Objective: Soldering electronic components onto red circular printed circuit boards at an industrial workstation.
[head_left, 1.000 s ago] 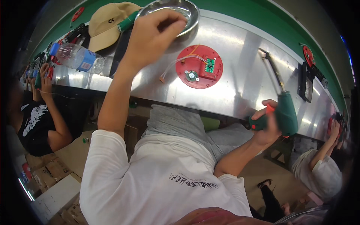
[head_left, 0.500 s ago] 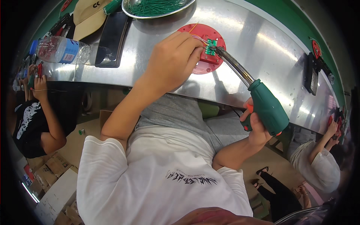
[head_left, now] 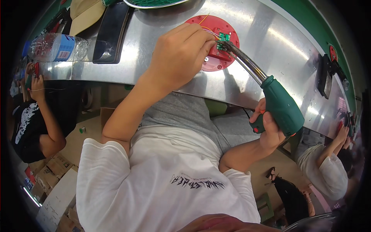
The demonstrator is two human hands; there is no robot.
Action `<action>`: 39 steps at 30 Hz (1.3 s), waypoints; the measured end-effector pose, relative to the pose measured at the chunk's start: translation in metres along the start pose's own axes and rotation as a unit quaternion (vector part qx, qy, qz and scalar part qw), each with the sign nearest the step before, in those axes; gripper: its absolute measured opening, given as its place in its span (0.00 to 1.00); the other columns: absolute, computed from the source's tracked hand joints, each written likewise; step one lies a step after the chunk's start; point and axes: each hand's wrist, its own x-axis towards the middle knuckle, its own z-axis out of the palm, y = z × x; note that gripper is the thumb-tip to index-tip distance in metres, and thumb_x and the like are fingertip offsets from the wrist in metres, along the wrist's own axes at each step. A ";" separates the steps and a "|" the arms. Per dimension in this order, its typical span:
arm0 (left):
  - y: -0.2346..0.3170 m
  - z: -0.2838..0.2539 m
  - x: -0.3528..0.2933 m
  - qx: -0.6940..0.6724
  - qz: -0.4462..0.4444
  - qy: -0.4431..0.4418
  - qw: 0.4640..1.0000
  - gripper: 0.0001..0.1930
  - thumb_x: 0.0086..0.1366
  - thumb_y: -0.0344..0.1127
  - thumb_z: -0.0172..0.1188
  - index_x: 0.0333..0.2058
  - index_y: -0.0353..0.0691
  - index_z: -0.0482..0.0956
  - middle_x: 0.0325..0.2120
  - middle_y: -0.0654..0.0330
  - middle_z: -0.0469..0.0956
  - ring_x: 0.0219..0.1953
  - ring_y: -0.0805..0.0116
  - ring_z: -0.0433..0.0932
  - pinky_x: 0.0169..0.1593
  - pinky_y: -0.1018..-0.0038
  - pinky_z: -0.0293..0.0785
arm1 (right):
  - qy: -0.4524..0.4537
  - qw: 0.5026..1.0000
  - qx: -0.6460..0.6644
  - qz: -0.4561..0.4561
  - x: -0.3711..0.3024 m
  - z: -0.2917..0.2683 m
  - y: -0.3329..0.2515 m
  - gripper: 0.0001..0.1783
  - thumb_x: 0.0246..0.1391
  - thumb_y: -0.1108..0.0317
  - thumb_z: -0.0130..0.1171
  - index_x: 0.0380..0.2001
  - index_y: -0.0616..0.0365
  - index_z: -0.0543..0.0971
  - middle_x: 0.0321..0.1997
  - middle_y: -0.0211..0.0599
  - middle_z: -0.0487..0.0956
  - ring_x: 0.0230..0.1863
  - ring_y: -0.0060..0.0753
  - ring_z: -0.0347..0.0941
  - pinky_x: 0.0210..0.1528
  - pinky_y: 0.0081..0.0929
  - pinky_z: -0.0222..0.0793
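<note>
A round red plastic housing (head_left: 220, 64) lies on the metal table, with a small green circuit board (head_left: 223, 37) at its middle. Thin coloured wires (head_left: 210, 31) run from the board behind my left hand (head_left: 181, 56). That hand is closed in a pinch at the board's left edge, on what looks like a thin wire; the fingers partly hide it. My right hand (head_left: 270, 129) is wrapped around the handle of a green soldering gun (head_left: 284, 104), index finger at its orange trigger. The gun's metal tip meets the board, close to my left fingertips.
Left of the housing lie a black phone (head_left: 111, 34), a clear plastic bottle (head_left: 58, 48) and a beige cap (head_left: 85, 15). A metal bowl (head_left: 154, 5) of green wires stands at the back. Black devices (head_left: 325, 77) lie far right. Other people (head_left: 46, 120) work on both sides.
The view has shifted slightly, so the table's things sit higher in it. Both hands keep their grips, and the soldering tip stays at the board.
</note>
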 end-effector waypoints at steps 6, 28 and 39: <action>-0.001 0.001 0.000 0.006 0.003 0.009 1.000 0.03 0.56 0.29 0.65 0.28 0.39 0.80 0.24 0.59 0.78 0.28 0.59 0.78 0.31 0.67 0.75 | 0.035 0.999 0.013 -0.015 0.001 0.003 0.003 0.26 0.53 0.67 0.58 0.51 0.76 0.73 0.34 0.53 0.79 0.19 0.34 0.73 0.24 0.26 0.69; 0.003 -0.009 0.001 -0.026 -0.023 0.022 0.999 0.06 0.56 0.24 0.64 0.34 0.36 0.83 0.27 0.57 0.79 0.29 0.61 0.80 0.32 0.70 0.76 | 0.041 0.997 -0.030 -0.065 -0.001 -0.001 -0.003 0.29 0.54 0.67 0.57 0.55 0.77 0.71 0.38 0.59 0.80 0.19 0.33 0.74 0.22 0.25 0.69; 0.007 -0.011 0.001 -0.078 -0.043 0.033 0.995 0.05 0.52 0.25 0.66 0.30 0.37 0.81 0.27 0.57 0.79 0.29 0.58 0.79 0.33 0.68 0.76 | 0.035 0.996 -0.039 -0.068 -0.002 0.002 -0.003 0.28 0.54 0.66 0.59 0.53 0.77 0.72 0.39 0.59 0.81 0.19 0.33 0.74 0.24 0.25 0.70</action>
